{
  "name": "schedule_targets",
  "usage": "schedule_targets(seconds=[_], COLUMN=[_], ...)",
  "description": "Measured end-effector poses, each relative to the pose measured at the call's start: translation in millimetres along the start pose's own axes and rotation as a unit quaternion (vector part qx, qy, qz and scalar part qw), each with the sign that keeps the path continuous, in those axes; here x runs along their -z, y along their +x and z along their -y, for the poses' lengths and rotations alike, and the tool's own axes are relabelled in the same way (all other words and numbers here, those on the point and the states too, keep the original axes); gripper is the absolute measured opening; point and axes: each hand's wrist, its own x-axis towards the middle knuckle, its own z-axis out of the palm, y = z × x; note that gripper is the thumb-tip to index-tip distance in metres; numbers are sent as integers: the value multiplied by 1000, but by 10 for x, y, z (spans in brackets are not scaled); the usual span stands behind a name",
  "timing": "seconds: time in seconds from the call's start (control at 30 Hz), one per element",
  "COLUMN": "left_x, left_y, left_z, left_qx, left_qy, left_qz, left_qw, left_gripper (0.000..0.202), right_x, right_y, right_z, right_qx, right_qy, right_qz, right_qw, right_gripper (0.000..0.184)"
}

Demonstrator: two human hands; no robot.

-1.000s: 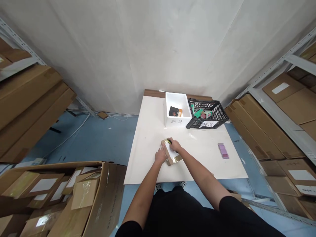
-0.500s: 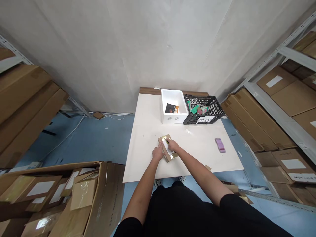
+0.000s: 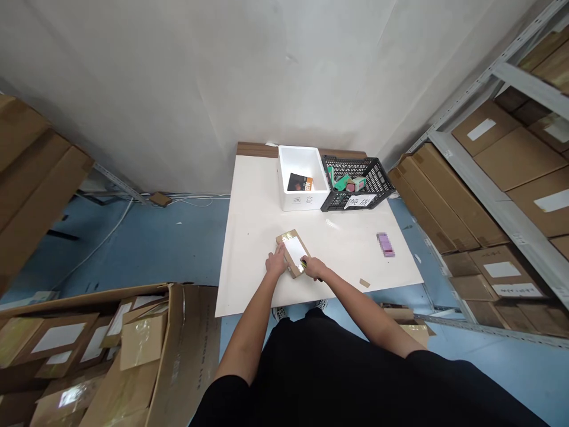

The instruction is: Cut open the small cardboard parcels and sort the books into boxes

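Note:
A small brown cardboard box (image 3: pixel 303 242) with clear tape and a white label (image 3: pixel 294 249) lies flat and slightly turned near the front middle of the table. Against its left edge rests my left hand (image 3: pixel 276 261), open, with fingers spread and fingertips touching the box. At the box's lower right, my right hand (image 3: pixel 313 268) is closed around a box cutter (image 3: pixel 303 263) with yellow and black parts. Its front end lies over the taped near end of the box; the blade tip is too small to make out.
At the table's (image 3: pixel 251 201) back stand a white bin (image 3: pixel 302 201) holding a black-and-orange packet and a black crate (image 3: pixel 377 190) with green boxes. A blurred purple item (image 3: pixel 385 244) and a cardboard scrap (image 3: pixel 364 283) lie to the right. A large carton (image 3: pixel 191 332) of parcels stands left; shelving (image 3: pixel 466 154) stands right.
My right hand has drawn the box cutter from the box's far end toward its near right end, uncovering the label. My left hand has shifted slightly and stays at the left edge.

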Motion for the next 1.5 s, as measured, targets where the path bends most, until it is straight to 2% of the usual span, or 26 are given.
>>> schedule_targets(seconds=[0.2,0.33,0.37,0.43,0.5,0.57,0.73,0.83,0.93,1.0,1.1,1.17,1.3,1.5], left_x=[25,62,70,73,43,-28,-311,-423,-439,-412,-365,-362,-454,-605], left_y=[-38,-101,-113,-138,-180,-251,-500,-576,-541,-472,-364,-317,-284,-222], left_z=[-70,-165,-191,-247,-311,-382,-518,-539,-528,-496,-412,-363,-407,-760], left_qx=[3,-7,-5,0,3,6,24,22,9,-36,-143,-176,-146,-78], left_qy=[17,36,41,52,61,68,74,66,64,77,98,108,119,120], left_qz=[22,38,42,46,39,20,-29,-32,-46,-60,-71,-68,-68,-92], left_qw=[1000,999,998,998,997,997,997,997,997,995,982,976,980,985], left_gripper=[91,85,84,84,82,81,76,74,77,80,83,82,78,73], right_x=[-183,-164,-162,-179,-216,-250,-205,-119,-65,-61,-81,-90,-51,164], right_y=[-358,-494,-517,-528,-470,-332,130,285,335,345,364,385,464,690], right_z=[-228,-438,-508,-644,-738,-761,-637,-618,-659,-687,-711,-721,-748,-820], right_qx=[-7,-17,-26,-51,-88,-129,-182,-176,-169,-173,-177,-173,-172,-176], right_qy=[-5,3,17,56,89,113,182,193,199,200,196,193,190,187], right_qz=[9,47,42,-25,-126,-180,-125,-131,-136,-135,-130,-122,-132,-168], right_qw=[1000,999,999,997,984,969,958,956,956,955,956,958,958,952], right_gripper=[75,65,63,62,62,69,101,105,105,106,109,109,110,113])
